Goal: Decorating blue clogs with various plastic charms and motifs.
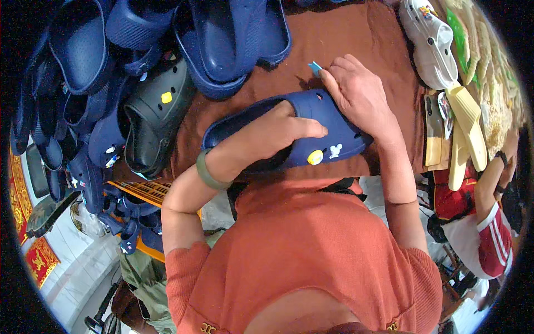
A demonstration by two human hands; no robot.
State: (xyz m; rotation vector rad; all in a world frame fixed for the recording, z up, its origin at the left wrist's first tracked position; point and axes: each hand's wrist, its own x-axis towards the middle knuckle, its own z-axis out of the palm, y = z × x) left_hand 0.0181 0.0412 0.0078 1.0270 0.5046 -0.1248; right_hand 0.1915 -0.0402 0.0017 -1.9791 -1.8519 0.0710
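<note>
Brown cloth-covered worktop (334, 33), lined with footwear on both sides. Lying along its near edge, right before the body: one navy shoe (311, 114). Fingers of the left hand (272, 131) hooked inside its opening, thumb pressed on top from outside. Thumb and fingertips of the right hand (359, 92) pinching a small light-blue piece (315, 69), just past the shoe's far side; contact between palm and toe impossible to tell.

Could lose the light-blue piece through a loose pinch, with so little of it gripped. Might swivel the navy shoe, or slide it off the near edge, with a slack left grip. Could also snag the yellow charm (315, 156) or white charm (336, 150) by brushing past. Farther out, might topple the heaped navy slippers (80, 50) beyond the black clog (150, 103) with a careless reach.

Hidden: left fingertips, the sole, most of the light-blue piece, too small to identify. On the right, past the white clog (431, 47) and yellow slippers (470, 111), a pale heap (498, 83) too blurred to name; below, another person's striped sleeve (494, 245), body partly cut off.
</note>
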